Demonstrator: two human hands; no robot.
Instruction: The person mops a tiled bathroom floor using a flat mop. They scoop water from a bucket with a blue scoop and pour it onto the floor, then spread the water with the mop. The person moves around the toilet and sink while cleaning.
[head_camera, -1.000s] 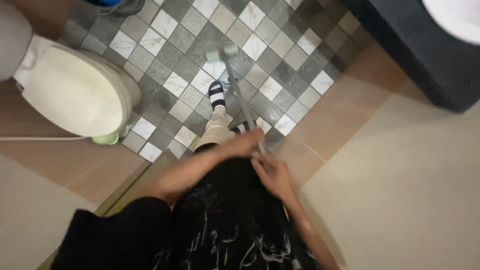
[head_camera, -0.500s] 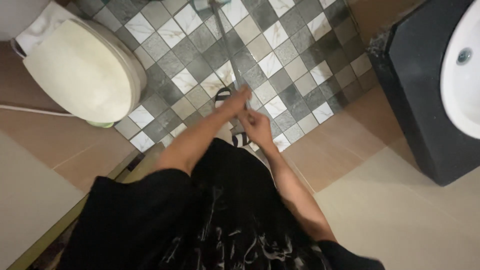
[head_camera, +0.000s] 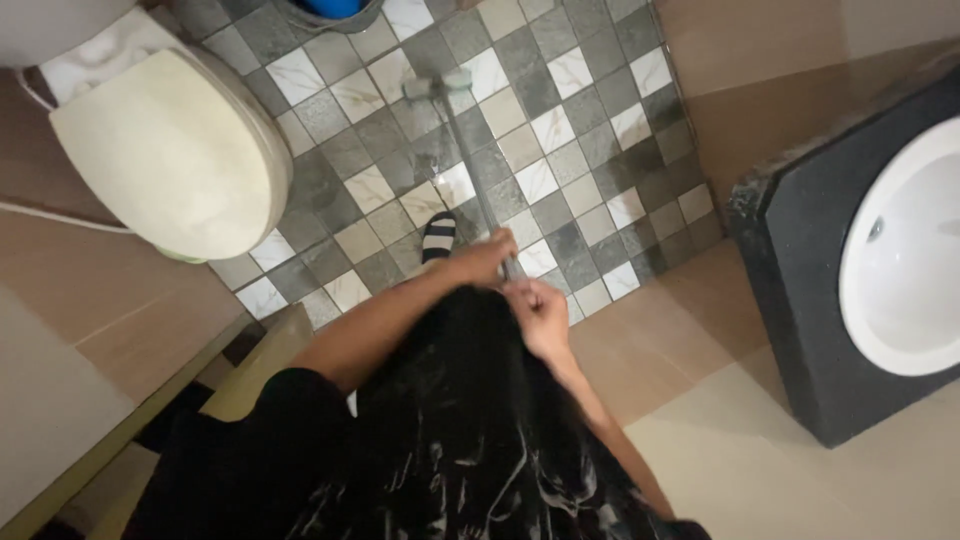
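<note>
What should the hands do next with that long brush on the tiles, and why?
Probably pull the brush head back along the checkered tiles: the left hand and right hand grip the handle, whose head sits far out near the bucket.

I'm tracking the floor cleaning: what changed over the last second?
The brush head at the end of the long handle has pushed farther out across the checkered tiles, away from the person. Both hands, left hand and right hand, stay clamped on the handle; the toilet is unmoved.
</note>
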